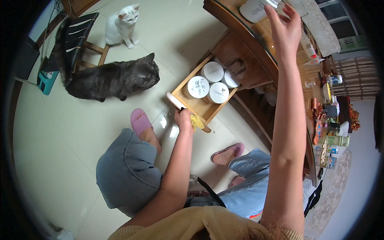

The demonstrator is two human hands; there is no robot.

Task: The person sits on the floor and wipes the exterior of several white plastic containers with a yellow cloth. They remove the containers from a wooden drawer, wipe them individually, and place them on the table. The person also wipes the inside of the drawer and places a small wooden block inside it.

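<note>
My left hand point(183, 119) is closed at the front of a pulled-out wooden drawer point(209, 109), with a crumpled yellow cloth point(197, 122) bunched beside its fingers. Inside the drawer stand several round tubs with white lids point(198, 87), some with dark marks on top. Stretched out over the tabletop, my right hand point(287, 32) has its thumb and fingers spread apart. Just beyond the thumb a white jar point(253, 10) lies or leans near the table's edge. From this angle I cannot tell whether the fingertips touch it.
A dark cat point(114, 78) stands left of the drawer, and a white cat point(121, 26) sits behind it. Near them is a low chair with dark straps point(76, 38). Bottles, boxes and packets line the right side of the glass-topped wooden table point(264, 30).
</note>
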